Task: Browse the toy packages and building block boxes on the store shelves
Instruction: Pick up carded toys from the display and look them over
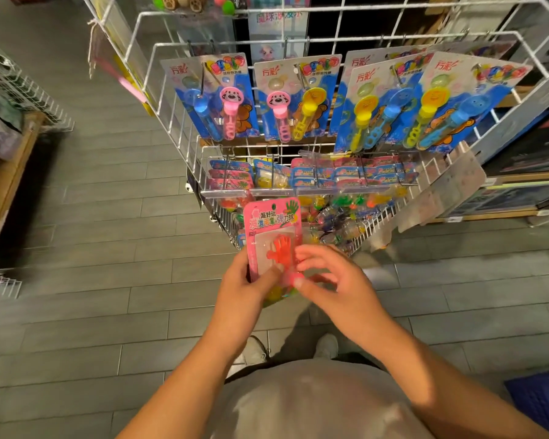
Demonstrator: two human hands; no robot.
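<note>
A pink blister card (271,223) with an orange sticky-hand toy and a small ball under clear plastic is held upright in front of me. My left hand (244,286) grips its lower left edge, thumb across the front. My right hand (333,280) touches its lower right side with fingers spread and curled. Behind it stands a white wire rack (178,128). Bubble-wand packages (298,99) in blue, pink and yellow hang on its upper hooks. Smaller toy packs (324,175) hang on the lower hooks.
A wire basket (355,229) at the rack's bottom holds several loose colourful toys. Wooden shelves with boxes (520,191) stand to the right, another shelf with a wire bin (23,96) to the left. A blue crate (542,397) sits at lower right. Grey plank floor surrounds my shoes.
</note>
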